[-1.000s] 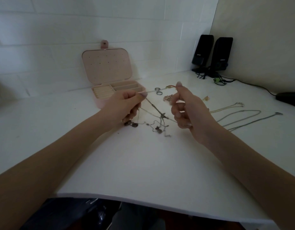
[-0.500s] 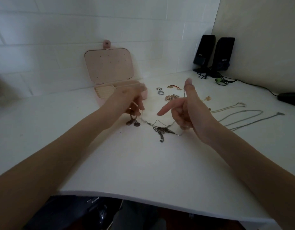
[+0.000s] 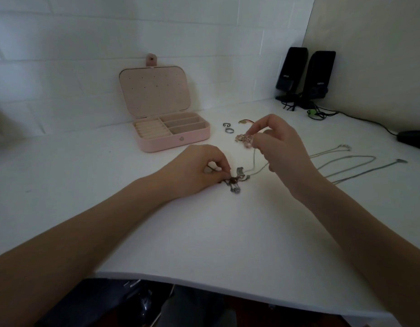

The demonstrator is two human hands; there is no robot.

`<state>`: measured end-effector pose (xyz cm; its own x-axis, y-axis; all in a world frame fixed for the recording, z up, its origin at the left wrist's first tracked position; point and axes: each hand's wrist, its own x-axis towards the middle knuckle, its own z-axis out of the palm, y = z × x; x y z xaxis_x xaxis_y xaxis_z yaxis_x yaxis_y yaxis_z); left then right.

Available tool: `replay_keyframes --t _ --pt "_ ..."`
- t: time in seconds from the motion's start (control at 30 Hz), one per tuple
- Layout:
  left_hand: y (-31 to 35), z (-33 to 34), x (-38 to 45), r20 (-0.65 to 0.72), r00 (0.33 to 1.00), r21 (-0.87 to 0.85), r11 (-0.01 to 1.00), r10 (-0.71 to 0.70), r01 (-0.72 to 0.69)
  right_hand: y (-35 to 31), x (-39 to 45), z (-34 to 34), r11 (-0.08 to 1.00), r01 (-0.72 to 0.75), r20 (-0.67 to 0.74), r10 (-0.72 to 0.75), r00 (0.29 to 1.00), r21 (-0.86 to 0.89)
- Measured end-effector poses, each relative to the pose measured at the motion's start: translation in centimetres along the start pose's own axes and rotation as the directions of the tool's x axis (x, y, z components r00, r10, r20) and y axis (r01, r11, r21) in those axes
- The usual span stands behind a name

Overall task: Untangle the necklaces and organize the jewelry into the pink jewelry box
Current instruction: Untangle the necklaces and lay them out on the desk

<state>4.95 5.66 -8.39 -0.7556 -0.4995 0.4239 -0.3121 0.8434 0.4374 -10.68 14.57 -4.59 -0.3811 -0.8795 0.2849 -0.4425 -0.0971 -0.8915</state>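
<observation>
A small knot of tangled necklaces [image 3: 237, 180] with dark pendants lies on the white table [image 3: 204, 232]. My left hand [image 3: 201, 166] rests low on the table and pinches the left end of the tangle. My right hand [image 3: 279, 147] is raised to the right and pinches a thin chain [image 3: 254, 159] that runs down to the knot. The pink jewelry box [image 3: 173, 138] stands open behind my left hand, its lid upright and its compartments showing. Two rings [image 3: 227, 127] and a pink beaded piece [image 3: 244, 139] lie near the box.
Several straightened silver necklaces [image 3: 355, 161] lie on the table to the right. Two black speakers [image 3: 305, 76] with cables stand in the back right corner. A dark object [image 3: 414, 139] sits at the right edge. The table's front edge runs close to me.
Both hands have dropped toward the table. My left hand moved right and down off the box front, which now shows. My right hand closed its fingers on the chain.
</observation>
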Motion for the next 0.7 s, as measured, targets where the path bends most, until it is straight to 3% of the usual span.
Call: replay_keyframes --t 0.1,0.27,0.43,0.53,0.7 --pt "0.1 0.3 0.1 -0.007 0.998 -0.051 0.997 -0.065 0.064 0.2 -0.1 0.1 0.996 0.036 0.010 -0.035 0.999 -0.083" --pt "0.4 -0.6 0.4 -0.139 0.971 -0.273 0.950 -0.196 0.152 1.4 -0.1 0.7 0.910 0.099 0.034 -0.094 0.995 -0.402" --pt "0.7 -1.0 0.3 -0.081 0.973 -0.399 0.901 -0.217 0.168 1.4 -0.2 1.6 0.970 0.142 0.184 -0.106 0.977 -0.198" --pt "0.6 -1.0 0.4 -0.059 0.970 -0.416 0.889 -0.235 0.190 1.2 -0.2 1.7 0.985 0.142 0.166 -0.124 0.978 -0.099" --pt "0.8 -1.3 0.4 -0.026 0.967 -0.384 0.896 -0.254 0.225 0.7 0.0 0.7 0.990 0.012 0.145 -0.032 0.989 0.137"
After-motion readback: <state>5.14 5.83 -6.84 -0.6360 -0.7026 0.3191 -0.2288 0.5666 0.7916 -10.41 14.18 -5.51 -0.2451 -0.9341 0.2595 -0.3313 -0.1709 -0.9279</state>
